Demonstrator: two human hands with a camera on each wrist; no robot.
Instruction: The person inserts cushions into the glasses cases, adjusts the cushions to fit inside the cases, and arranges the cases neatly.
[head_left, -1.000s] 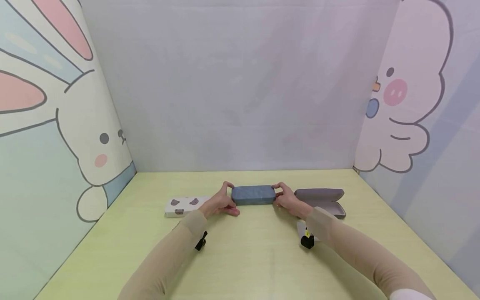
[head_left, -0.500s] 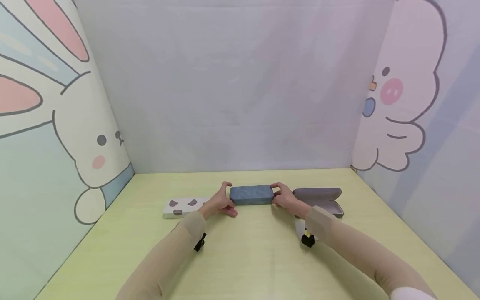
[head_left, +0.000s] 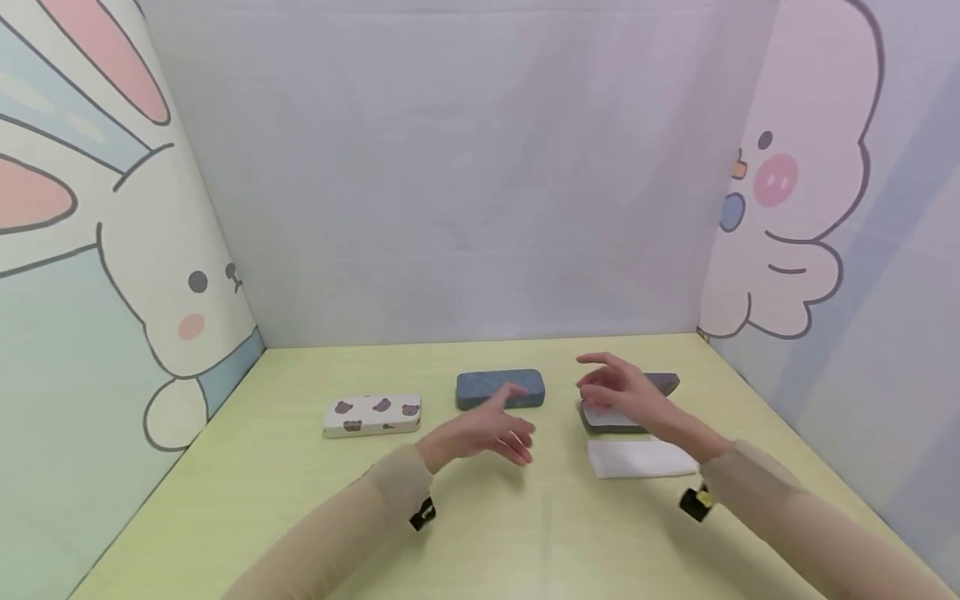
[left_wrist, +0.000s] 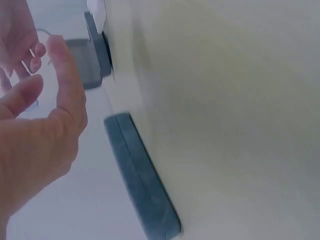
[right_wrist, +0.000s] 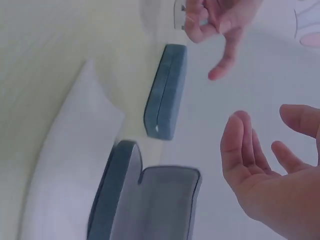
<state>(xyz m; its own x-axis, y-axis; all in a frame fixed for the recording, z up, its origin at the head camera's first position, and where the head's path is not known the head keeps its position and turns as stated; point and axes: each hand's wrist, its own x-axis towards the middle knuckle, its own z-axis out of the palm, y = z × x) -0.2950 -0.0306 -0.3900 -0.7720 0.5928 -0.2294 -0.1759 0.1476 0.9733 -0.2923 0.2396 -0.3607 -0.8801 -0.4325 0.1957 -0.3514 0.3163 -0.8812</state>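
A closed blue glasses case (head_left: 480, 386) lies at the back middle of the table, untouched. My left hand (head_left: 487, 429) hovers in front of it with relaxed fingers, holding nothing. Over the open grey glasses case (head_left: 618, 427) is my right hand (head_left: 626, 393), fingers loosely bent and a gap between thumb and fingertips. That hand hides part of the open case in the head view; its raised lid (right_wrist: 170, 200) shows in the right wrist view. A white cloth (head_left: 637, 459) lies flat in front of the open case.
A white glasses case with bear heads (head_left: 372, 416) lies closed on the left of the pale yellow table (head_left: 495, 533). A grey curtain (head_left: 450, 208) stands behind the table, with printed cartoon panels at both sides.
Both hands have let go of the blue case's ends. My left hand has come nearer and rightward; the right has moved right, over the open case. The blue case stays in place.
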